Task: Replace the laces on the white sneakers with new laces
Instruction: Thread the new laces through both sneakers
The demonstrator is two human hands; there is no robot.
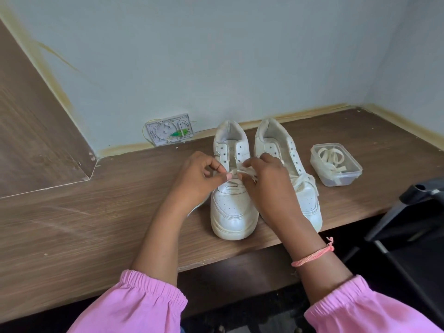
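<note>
Both forearms, in pink sleeves, are stretched forward, the left hand (200, 174) and right hand (266, 179) brought close together with fingers curled and fingertips pinched, and a pink thread band (312, 257) is worn on the right wrist.

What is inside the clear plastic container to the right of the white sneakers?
The clear rectangular plastic container holds loosely coiled flat white laces. It has no lid on, and nothing else shows inside. How many laces there are cannot be told, because the coils overlap.

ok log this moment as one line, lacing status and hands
step: lacing left sneaker | left hand: pinches lace | right hand: grips lace | upper eyelets: empty | container: holds laces
</note>
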